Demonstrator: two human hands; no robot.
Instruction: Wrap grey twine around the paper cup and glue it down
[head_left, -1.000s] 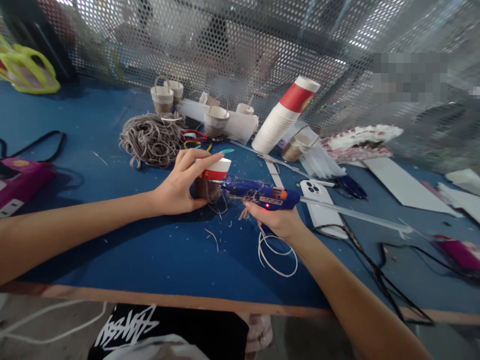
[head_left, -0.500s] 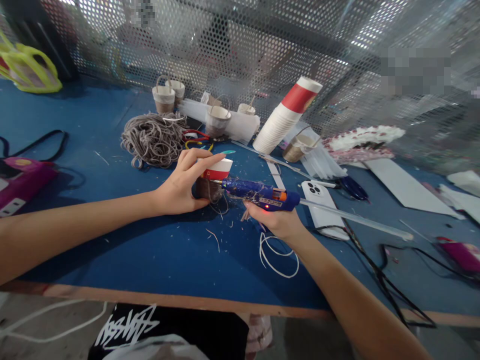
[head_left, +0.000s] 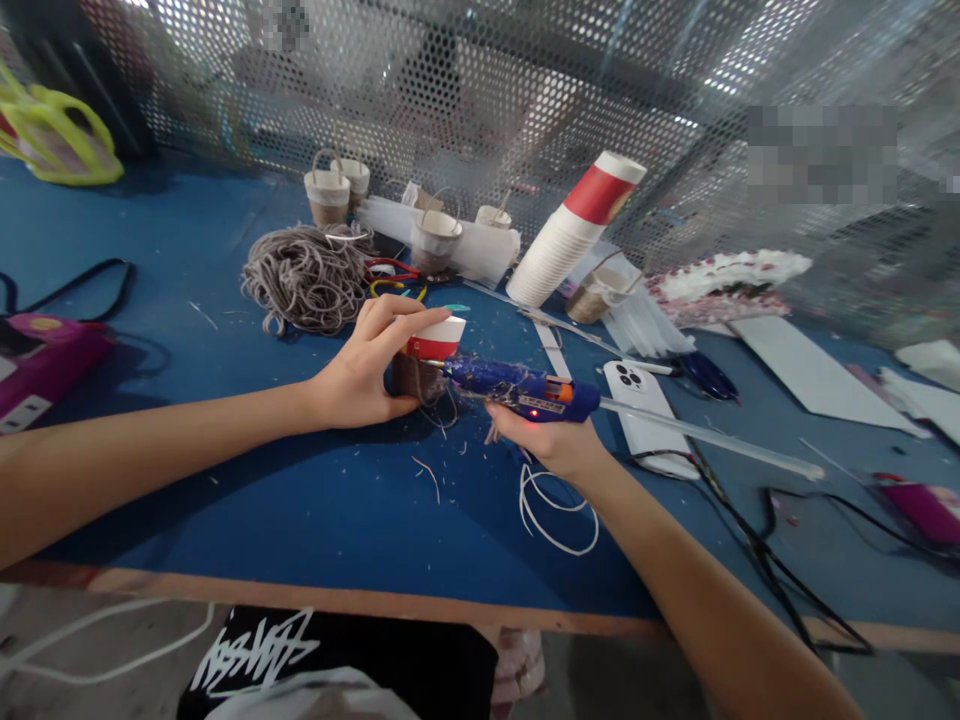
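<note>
My left hand (head_left: 379, 362) is closed round a small paper cup (head_left: 436, 340), red and white at the top, with brown cord wrapped on its lower part. A loose end of cord (head_left: 447, 412) curls beside it on the blue table. In my right hand (head_left: 551, 438) is a blue glue gun (head_left: 517, 385) with a red light lit and a clear glue stick (head_left: 720, 438) jutting from its back. The gun's nozzle points left and meets, or nearly meets, the cord-wrapped side of the cup; exact contact is hard to make out.
Behind my left hand lies a bundle of grey-brown cord (head_left: 309, 280), near red-handled pliers (head_left: 394, 270). Several cord-wrapped cups stand at the back, beside a leaning stack of paper cups (head_left: 562, 245). A white phone (head_left: 646, 415) and black cables (head_left: 757, 545) lie to the right.
Almost nothing differs. Both hands, the cup and the glue gun keep their places, with only a slight shift of my left fingers.
</note>
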